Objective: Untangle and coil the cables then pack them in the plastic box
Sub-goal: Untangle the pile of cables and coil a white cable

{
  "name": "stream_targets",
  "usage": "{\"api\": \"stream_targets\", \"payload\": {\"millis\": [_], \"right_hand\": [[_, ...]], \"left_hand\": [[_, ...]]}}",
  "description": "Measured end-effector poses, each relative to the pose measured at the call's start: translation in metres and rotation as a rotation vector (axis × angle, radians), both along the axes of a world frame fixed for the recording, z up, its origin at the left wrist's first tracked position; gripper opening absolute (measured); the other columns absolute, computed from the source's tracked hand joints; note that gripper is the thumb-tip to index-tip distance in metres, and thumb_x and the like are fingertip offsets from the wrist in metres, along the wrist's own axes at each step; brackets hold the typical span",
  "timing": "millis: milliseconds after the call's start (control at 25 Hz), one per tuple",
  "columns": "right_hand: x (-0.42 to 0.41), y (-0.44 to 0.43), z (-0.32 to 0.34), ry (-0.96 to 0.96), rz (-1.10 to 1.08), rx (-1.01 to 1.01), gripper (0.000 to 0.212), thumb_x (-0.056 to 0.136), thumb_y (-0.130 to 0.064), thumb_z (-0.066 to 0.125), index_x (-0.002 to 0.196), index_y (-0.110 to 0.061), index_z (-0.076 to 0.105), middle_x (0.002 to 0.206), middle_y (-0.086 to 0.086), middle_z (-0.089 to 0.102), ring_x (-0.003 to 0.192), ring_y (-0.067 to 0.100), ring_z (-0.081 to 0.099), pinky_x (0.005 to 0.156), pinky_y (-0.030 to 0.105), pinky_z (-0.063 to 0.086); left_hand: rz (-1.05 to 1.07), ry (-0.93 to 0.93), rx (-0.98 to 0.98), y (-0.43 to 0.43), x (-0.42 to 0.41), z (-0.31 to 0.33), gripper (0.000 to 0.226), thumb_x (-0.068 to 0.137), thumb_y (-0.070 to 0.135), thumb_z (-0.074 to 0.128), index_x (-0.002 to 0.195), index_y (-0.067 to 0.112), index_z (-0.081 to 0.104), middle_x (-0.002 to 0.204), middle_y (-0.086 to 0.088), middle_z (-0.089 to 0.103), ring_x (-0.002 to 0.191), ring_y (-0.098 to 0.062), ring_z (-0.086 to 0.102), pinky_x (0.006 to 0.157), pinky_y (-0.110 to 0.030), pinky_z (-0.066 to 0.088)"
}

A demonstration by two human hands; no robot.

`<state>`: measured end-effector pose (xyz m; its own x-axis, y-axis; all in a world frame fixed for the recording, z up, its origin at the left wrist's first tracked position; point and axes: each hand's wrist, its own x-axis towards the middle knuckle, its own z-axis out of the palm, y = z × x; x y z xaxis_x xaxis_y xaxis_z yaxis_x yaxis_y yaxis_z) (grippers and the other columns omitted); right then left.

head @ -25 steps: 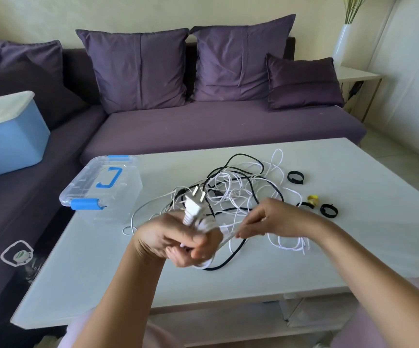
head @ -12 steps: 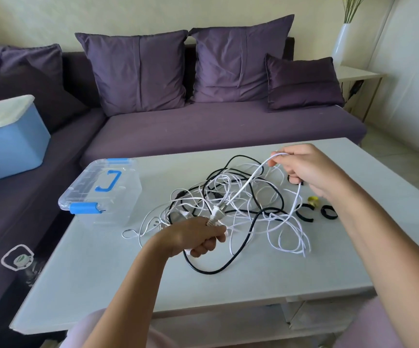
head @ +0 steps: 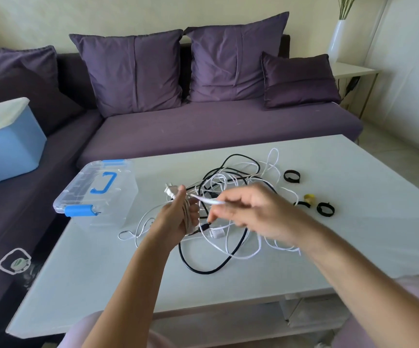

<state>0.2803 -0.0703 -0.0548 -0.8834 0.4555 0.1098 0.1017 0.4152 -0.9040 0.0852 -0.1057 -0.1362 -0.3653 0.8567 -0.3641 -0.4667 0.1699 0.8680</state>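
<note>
Mid-frame, our left hand (head: 175,219) grips a few turns of the white cable (head: 207,200) wrapped round it, with the plug (head: 170,192) poking out on top. Our right hand (head: 251,212), just beside it, pinches that cable's loose strand. The rest of the tangle (head: 231,180), white and black, lies on the white table (head: 354,234) around our hands, and the clear plastic box (head: 95,192) sits lid-on at centre left, next to the pile.

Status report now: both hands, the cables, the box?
Left hand grips white cable wraps. Right hand pinches same cable. Black cable tangled with it. Plastic box lid on.
</note>
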Motion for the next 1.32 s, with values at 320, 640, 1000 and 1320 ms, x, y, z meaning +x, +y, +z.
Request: {"api": "stream_targets", "payload": {"millis": [320,640,1000,1320], "right_hand": [[-0.011,-0.011,-0.064,-0.336,0.25,-0.025,0.03,0.099,-0.032,0.046,0.111,-0.016,0.068,0.047,-0.013,0.035,0.045,0.003,0.033,0.053,0.009,0.032],[-0.005,0.039,-0.102,-0.321,-0.113,0.015,0.025,0.094,-0.041,0.052,0.089,-0.028,0.072,0.058,0.002,0.036,0.055,0.013,0.034,0.053,0.021,0.03],[0.017,0.073,-0.08,-0.079,-0.568,-0.298,0.045,0.08,-0.039,0.071,0.051,-0.018,0.044,0.047,-0.009,0.028,0.044,0.01,0.028,0.044,0.015,0.028],[0.019,0.053,-0.02,0.223,-0.387,-0.547,0.034,0.091,-0.03,0.053,0.069,-0.006,0.066,0.046,-0.007,0.026,0.039,0.005,0.022,0.04,0.017,0.02]], "left_hand": [[-0.093,-0.572,0.378,-0.015,-0.019,0.022,0.023,0.06,0.003,0.077,0.068,0.008,0.056,0.052,0.004,0.04,0.04,-0.007,0.039,0.038,-0.016,0.036],[-0.881,-0.505,0.46,-0.043,-0.013,0.038,0.033,0.102,0.018,0.033,0.086,0.0,0.055,0.045,0.003,0.021,0.035,-0.005,0.02,0.033,-0.018,0.02],[-1.197,0.163,0.12,-0.045,-0.016,0.038,0.031,0.09,0.045,0.055,0.077,0.018,0.062,0.047,0.013,0.036,0.037,0.002,0.028,0.034,-0.011,0.019],[-0.528,0.37,-0.135,-0.018,0.008,0.02,0.051,0.1,0.043,0.032,0.112,0.003,0.06,0.055,0.004,0.035,0.046,-0.009,0.032,0.044,-0.018,0.027]]}}
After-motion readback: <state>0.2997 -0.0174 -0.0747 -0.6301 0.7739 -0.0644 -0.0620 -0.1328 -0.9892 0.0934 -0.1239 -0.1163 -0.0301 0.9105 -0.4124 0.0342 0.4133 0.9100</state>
